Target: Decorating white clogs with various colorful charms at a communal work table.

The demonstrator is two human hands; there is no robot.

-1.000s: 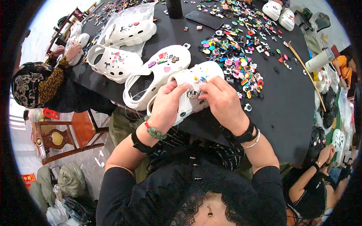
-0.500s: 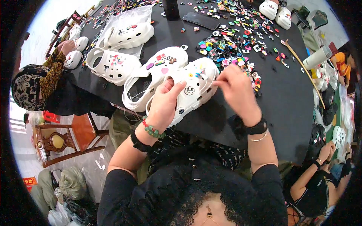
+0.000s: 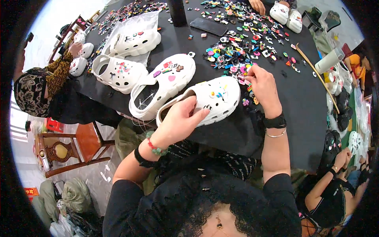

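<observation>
My left hand [image 3: 179, 120] is closed on a white foam clog [image 3: 229, 94], its fingers inside the foot opening and its thumb on the outer side. Several small charms sit on the clog's upper, partly covered by my thumb. At the near edge of a heap of colourful shoe charms [image 3: 225, 53], my right hand [image 3: 266, 89] has thumb and forefinger pinched together; what is between them is too small to make out. Left of the held clog lies another white clog [image 3: 182, 83] with charms on its toe and a thin string loop at its strap.
Two more white clogs [image 3: 126, 77] rest at the left, partly on a clear bag. Behind the heap are a dark phone [image 3: 209, 26] and a black post [image 3: 176, 15]. A wooden stick [image 3: 321, 77] and a pale tumbler [image 3: 329, 60] flank the right edge. Other people work around the table.
My right hand has moved from the clog's toe to the charm heap on the right. The held clog has turned and tipped toward the right in my left hand.
</observation>
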